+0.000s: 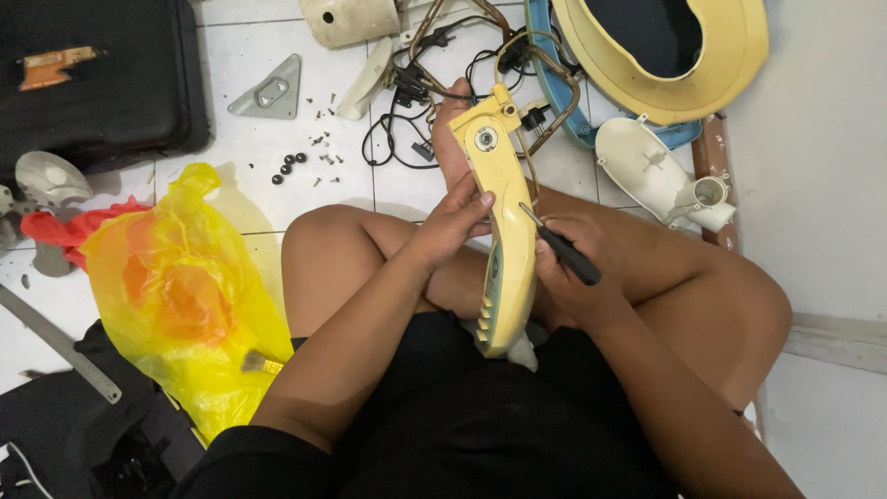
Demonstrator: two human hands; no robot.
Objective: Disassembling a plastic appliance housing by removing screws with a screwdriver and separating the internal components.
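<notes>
I sit cross-legged on a white tiled floor with a long cream-yellow plastic fan housing [506, 199] resting upright on my lap. My left hand [453, 222] grips its left edge near the middle. My right hand [573, 268] holds a black-handled screwdriver [565, 249], whose metal tip touches the housing's right edge. Brown and black wires [443, 55] run from the top of the housing to the floor beyond my foot.
A yellow plastic bag [180, 286] lies left of my knee. Small screws and black caps [300, 162] are scattered on the tiles by a grey triangular bracket [271, 91]. A black case [92, 74] sits far left; cream and white fan parts [665, 171] and a yellow ring [674, 55] lie at the far right.
</notes>
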